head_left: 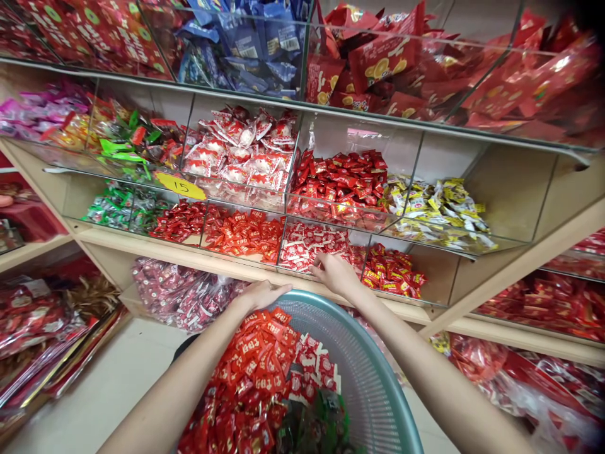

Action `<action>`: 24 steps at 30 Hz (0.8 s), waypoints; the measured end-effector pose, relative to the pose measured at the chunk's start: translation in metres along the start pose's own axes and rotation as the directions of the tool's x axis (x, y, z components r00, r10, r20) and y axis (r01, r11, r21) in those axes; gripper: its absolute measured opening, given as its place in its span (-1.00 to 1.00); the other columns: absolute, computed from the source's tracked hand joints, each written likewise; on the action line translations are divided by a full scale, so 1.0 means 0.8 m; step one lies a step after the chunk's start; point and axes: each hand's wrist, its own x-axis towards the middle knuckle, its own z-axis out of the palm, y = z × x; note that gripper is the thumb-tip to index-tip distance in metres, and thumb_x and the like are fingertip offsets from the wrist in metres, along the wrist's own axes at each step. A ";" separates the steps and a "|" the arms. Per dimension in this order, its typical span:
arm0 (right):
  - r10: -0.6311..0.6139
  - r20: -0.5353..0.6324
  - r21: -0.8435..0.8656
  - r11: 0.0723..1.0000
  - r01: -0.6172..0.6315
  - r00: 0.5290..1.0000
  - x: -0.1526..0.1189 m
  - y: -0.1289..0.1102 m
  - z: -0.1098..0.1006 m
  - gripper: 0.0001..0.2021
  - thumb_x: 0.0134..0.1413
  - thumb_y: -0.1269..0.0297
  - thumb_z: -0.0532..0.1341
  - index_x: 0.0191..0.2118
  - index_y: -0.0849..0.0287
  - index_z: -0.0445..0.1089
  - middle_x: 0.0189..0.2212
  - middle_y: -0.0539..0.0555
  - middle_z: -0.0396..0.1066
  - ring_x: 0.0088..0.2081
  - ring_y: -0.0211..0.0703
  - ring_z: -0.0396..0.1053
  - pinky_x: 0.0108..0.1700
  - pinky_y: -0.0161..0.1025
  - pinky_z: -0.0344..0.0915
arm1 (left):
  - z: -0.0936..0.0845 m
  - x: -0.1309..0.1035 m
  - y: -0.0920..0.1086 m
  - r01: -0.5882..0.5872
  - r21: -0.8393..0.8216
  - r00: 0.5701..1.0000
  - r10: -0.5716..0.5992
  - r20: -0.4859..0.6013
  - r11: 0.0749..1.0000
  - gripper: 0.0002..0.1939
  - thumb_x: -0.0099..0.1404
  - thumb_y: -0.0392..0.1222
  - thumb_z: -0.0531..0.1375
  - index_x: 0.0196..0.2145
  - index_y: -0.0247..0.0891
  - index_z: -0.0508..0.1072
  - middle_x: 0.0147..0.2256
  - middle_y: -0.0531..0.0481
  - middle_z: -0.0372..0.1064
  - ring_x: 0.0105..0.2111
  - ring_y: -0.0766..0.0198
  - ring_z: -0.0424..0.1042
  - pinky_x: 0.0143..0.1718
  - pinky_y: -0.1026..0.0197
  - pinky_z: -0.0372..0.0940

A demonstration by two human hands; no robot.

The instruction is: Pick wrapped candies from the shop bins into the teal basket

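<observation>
My left hand [262,294] is closed on the far rim of a teal plastic basket [363,353], with its thumb lying along the edge. Inside the basket are heaps of orange-red wrapped candies [265,350], darker red ones [227,410], some red-and-white ones [314,366] and a few green-wrapped ones [326,413]. Beyond the rim, my right hand [333,272] reaches to the front of a clear bin of red-and-white wrapped candies [312,243]. Its fingers are curled down at the candies; what lies between the fingertips is hidden.
Candy bins fill the tiered shelves, with blue packets [250,47] and large red packets [378,60] on top. A yellow price tag [180,186] marked 15 hangs on the left. The wooden shelf edge [189,255] runs just beyond the basket. Bagged candies [184,293] sit below.
</observation>
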 end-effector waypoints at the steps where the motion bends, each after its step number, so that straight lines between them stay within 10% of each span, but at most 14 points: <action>1: 0.063 -0.003 -0.006 0.998 -0.063 0.998 0.010 0.000 0.004 -0.74 0.08 0.14 0.04 -0.30 0.19 0.36 -0.36 0.15 0.41 -0.30 -0.13 0.34 -0.37 -0.32 0.09 | 0.000 0.000 0.000 -0.016 0.003 1.000 0.016 0.004 1.000 -0.20 0.01 0.45 -0.19 -0.22 -0.19 0.51 -0.21 -0.18 0.45 -0.19 -0.04 0.41 -0.20 0.15 0.21; 9: 0.201 -0.013 -0.020 0.979 -0.202 0.979 0.044 -0.019 0.030 -0.53 -0.04 -0.14 0.05 -0.28 0.20 0.38 -0.27 0.22 0.42 -0.24 -0.04 0.37 -0.32 -0.23 0.17 | -0.003 -0.005 0.002 -0.019 0.003 1.000 0.019 0.003 1.000 -0.23 0.04 0.42 -0.20 -0.25 -0.19 0.52 -0.22 -0.15 0.46 -0.18 -0.01 0.41 -0.21 0.17 0.22; 24: 0.220 0.083 -0.026 0.975 -0.219 0.972 0.052 -0.013 0.018 -0.60 -0.14 0.08 0.13 -0.21 0.26 0.40 -0.25 0.27 0.43 -0.23 -0.01 0.38 -0.39 -0.28 0.20 | -0.003 -0.004 0.002 -0.019 -0.016 1.000 0.019 -0.005 1.000 -0.25 0.05 0.41 -0.18 -0.31 -0.21 0.54 -0.28 -0.16 0.48 -0.22 -0.02 0.42 -0.24 0.18 0.23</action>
